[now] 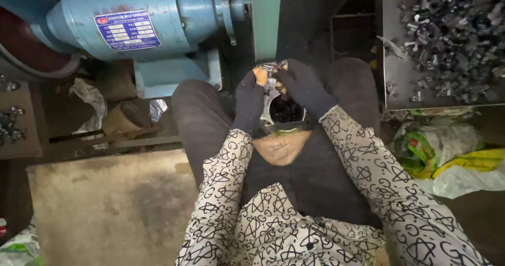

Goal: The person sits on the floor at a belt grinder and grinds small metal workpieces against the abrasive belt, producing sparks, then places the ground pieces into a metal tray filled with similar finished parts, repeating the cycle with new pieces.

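Both my hands wear dark fingerless gloves and meet over my lap. My left hand (250, 97) and my right hand (301, 85) pinch one small shiny metal part (270, 70) between their fingertips, close to the green grinding belt (265, 18). Just below the hands a round tin (284, 113) with dark contents sits between my knees. My sleeves are white with black star patterns.
A blue belt-grinder motor (137, 18) stands at the upper left. A grey tray (400, 76) heaped with several small metal parts (452, 34) is at the upper right. Plastic bags (447, 155) lie at the right, a brown board (110, 208) at the lower left.
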The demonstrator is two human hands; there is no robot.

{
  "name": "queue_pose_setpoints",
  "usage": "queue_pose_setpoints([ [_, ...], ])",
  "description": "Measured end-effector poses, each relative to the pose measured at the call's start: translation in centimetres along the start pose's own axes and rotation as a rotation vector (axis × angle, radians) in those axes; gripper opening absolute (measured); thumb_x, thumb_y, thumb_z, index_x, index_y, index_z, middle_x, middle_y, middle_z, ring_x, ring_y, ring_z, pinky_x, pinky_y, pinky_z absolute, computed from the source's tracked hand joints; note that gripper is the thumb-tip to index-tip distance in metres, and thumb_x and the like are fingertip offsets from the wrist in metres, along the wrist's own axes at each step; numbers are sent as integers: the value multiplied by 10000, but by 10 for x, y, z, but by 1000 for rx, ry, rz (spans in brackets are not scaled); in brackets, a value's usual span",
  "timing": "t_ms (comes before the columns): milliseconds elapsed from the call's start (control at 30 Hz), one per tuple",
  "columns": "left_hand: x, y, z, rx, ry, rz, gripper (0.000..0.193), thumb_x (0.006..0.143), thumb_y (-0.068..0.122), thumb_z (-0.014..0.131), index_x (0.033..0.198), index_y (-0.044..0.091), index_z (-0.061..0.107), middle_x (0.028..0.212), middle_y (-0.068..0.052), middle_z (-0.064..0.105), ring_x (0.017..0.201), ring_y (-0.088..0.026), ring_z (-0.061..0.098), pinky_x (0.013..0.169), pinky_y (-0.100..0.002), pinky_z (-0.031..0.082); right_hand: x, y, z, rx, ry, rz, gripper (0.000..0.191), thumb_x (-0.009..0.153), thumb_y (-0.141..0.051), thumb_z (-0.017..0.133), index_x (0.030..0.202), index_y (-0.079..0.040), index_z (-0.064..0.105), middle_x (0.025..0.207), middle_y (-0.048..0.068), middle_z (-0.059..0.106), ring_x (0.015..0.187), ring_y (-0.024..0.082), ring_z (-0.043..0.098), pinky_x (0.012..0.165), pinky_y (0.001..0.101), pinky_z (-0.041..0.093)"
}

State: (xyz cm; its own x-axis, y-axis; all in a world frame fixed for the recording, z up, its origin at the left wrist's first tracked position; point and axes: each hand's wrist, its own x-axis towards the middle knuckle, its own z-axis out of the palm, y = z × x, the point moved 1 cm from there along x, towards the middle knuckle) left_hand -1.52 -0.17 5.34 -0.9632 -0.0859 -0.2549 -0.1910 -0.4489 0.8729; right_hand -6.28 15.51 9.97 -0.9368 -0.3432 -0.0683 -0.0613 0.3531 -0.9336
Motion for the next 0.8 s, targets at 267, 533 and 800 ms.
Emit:
queue_pose_setpoints([
  [267,7,-9,-1,408,233,277,270,1029,229,634,1134,-7,712,946,-135,710,766,-168,650,689,-351,496,23,-10,-12,-86,-87,-218,198,1026,-171,646,1088,15,675,841,76,705,733,132,671,655,335,527],
  [533,10,-11,14,778,288,344,261,991,234,595,1046,6,708,922,-201,718,861,-351,704,778,-443,530,19,6,-20,-11,-82,64,152,1008,-155,667,1020,-3,665,799,41,663,714,68,605,626,272,504],
  [800,-15,22,8,569,-23,391,388,972,237,694,1261,-19,658,1079,-131,754,959,-208,721,841,-341,562,-17,-8,-21,-112,67,-359,259,978,-56,689,1224,23,676,1089,150,721,988,196,701,851,351,554],
])
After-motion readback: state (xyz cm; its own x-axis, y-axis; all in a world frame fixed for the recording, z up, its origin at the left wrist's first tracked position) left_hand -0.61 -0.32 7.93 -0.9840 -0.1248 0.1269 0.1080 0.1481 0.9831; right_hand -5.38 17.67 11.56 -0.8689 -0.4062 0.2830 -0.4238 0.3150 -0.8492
